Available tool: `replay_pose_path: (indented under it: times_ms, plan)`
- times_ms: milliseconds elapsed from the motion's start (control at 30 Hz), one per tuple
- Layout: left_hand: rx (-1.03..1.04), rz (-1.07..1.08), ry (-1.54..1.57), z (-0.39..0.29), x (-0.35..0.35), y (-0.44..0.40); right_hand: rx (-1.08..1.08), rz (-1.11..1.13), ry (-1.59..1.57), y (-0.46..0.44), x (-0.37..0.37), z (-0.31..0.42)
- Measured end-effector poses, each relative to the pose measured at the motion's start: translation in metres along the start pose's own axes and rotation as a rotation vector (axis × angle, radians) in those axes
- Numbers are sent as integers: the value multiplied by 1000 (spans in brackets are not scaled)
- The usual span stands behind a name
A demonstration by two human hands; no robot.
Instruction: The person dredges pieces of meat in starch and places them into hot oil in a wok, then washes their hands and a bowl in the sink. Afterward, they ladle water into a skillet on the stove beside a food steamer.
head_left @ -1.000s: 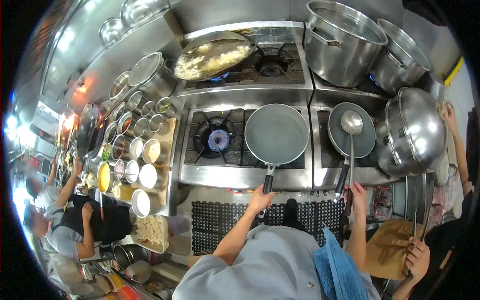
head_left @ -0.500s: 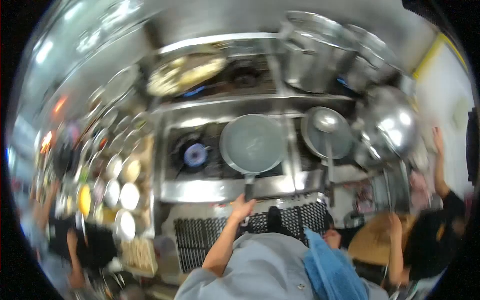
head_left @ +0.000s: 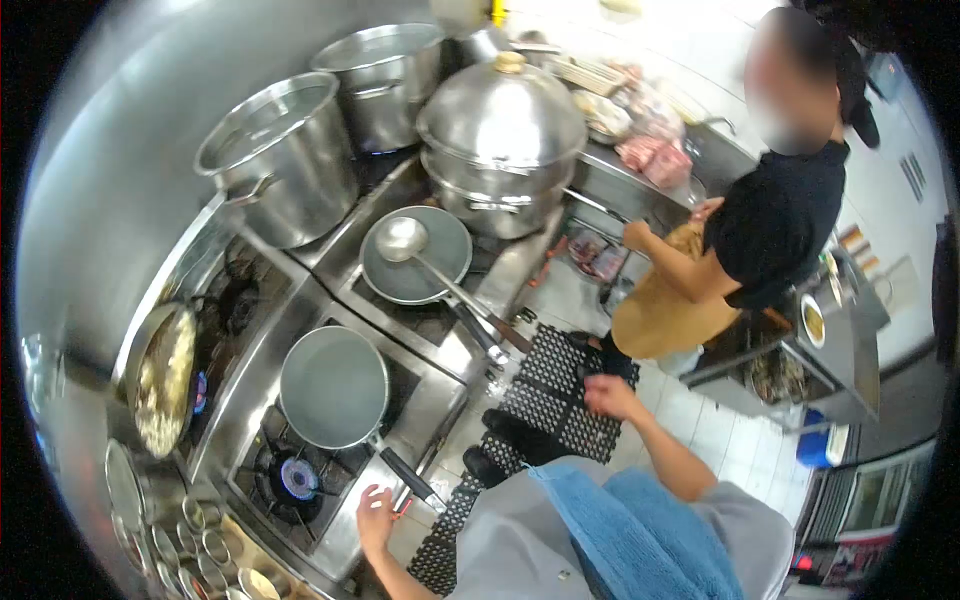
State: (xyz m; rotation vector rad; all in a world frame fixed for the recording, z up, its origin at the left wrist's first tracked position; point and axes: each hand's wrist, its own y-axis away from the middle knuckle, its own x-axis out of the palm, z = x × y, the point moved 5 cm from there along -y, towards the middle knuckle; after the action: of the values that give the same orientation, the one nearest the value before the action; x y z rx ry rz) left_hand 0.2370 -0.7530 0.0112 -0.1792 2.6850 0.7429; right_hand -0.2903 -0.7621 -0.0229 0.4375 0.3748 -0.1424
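Observation:
A grey frying pan (head_left: 335, 388) rests on the stove beside a lit burner (head_left: 299, 478). Its black handle (head_left: 408, 476) points toward my body. Just to the left of the handle is my left hand (head_left: 377, 516), fingers apart, holding nothing. My right hand (head_left: 612, 397) hangs in front of me above the black perforated mat (head_left: 567, 377); its fingers are loosely curled and nothing shows in them. Farther along the stove a second pan (head_left: 440, 255) has a metal ladle (head_left: 403, 240) lying across it, away from both hands.
Two tall steel pots (head_left: 285, 165) and a domed steamer (head_left: 505, 125) stand along the back. A shallow pan with pale food (head_left: 165, 385) sits by a flame at left, near several small containers (head_left: 205, 545). At right a co-worker (head_left: 780, 215) in an apron stands by raw meat (head_left: 655, 160).
My left hand has let go of the pan handle. The view has swung to the right, showing the co-worker and my right hand more fully. The pan appears to stay on the stove.

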Motion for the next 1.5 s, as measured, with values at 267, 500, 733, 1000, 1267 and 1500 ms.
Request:
replay_pose_path:
  times_ms: [267,500,733,1000,1267,1500]
  plan:
    - [600,-17,-49,-236,9,6,-171,-130,-118,-106,-21,68]
    - [1059,99,-342,-468,110,23,-384,4,447,-79,8,79]
    - [1396,28,-771,-674,284,-84,-603,-470,415,-10,-120,202]
    - [1027,-157,-1127,-769,410,-224,-336,-455,636,-37,-179,170]
    - [1075,-102,-1233,-779,433,-275,-101,-354,468,-80,-208,137]
    - [1376,-197,-926,-779,396,-151,-141,-483,378,-90,-209,112]
